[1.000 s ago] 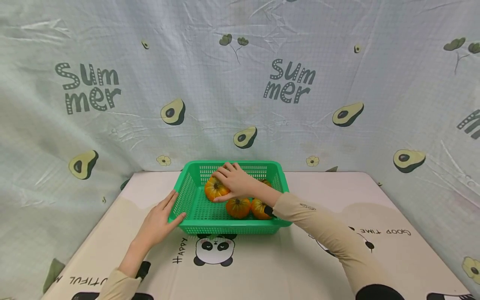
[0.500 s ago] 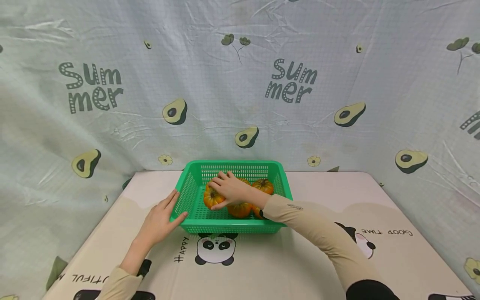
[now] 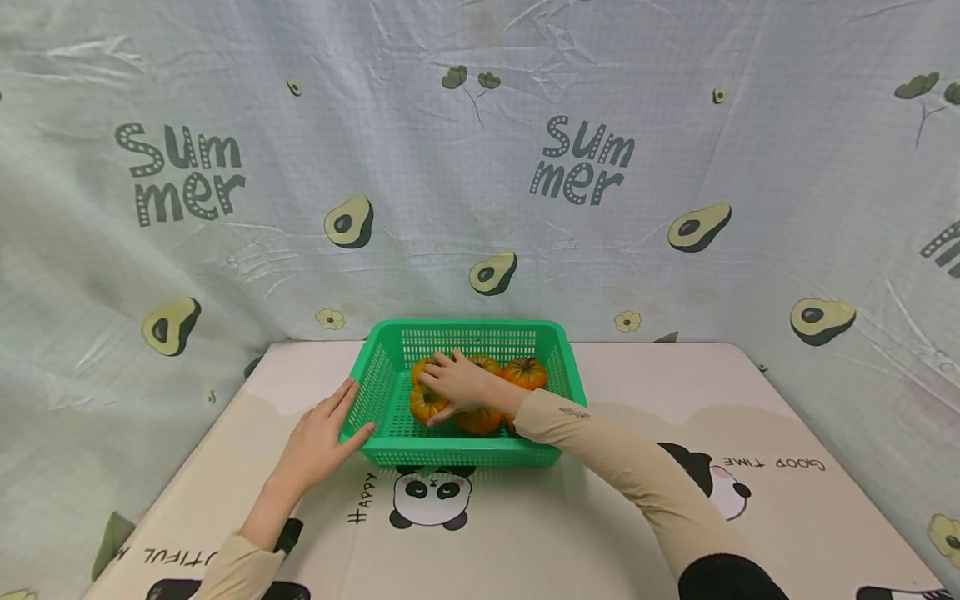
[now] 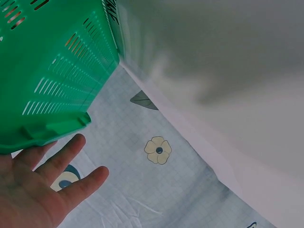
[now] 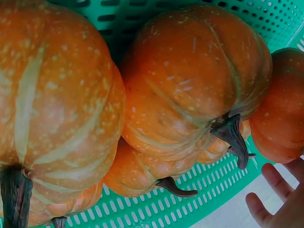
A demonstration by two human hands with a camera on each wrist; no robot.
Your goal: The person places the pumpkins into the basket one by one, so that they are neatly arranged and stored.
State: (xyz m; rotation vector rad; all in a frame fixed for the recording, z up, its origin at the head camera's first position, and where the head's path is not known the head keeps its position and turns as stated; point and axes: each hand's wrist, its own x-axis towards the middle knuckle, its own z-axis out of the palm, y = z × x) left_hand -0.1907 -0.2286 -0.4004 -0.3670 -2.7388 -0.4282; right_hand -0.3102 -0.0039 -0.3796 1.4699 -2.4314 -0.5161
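Observation:
My right hand [image 3: 463, 385] reaches into the green basket [image 3: 465, 447] and holds a small orange pumpkin [image 3: 422, 406] near the front left corner. Its thumb lies along the near side and its fingers spread over the top. In the right wrist view this pumpkin [image 5: 281, 109] is at the right edge, beside the fingertips [image 5: 277, 180]. My left hand [image 3: 315, 442] rests against the basket's left rim with fairly straight fingers. In the left wrist view, its fingers [image 4: 71, 149] extend just under the basket's edge.
Several other striped pumpkins sit in the basket: one [image 3: 419, 372] at the back left, one [image 3: 525, 372] at the back right, one [image 3: 480, 423] at the front. The basket stands at the far end of the pale table [image 3: 510, 533], before a printed curtain [image 3: 420, 167].
My right hand has come down and nearer with the pumpkin, into the front left part of the basket. A pumpkin behind it now shows. My left hand has stayed at the rim.

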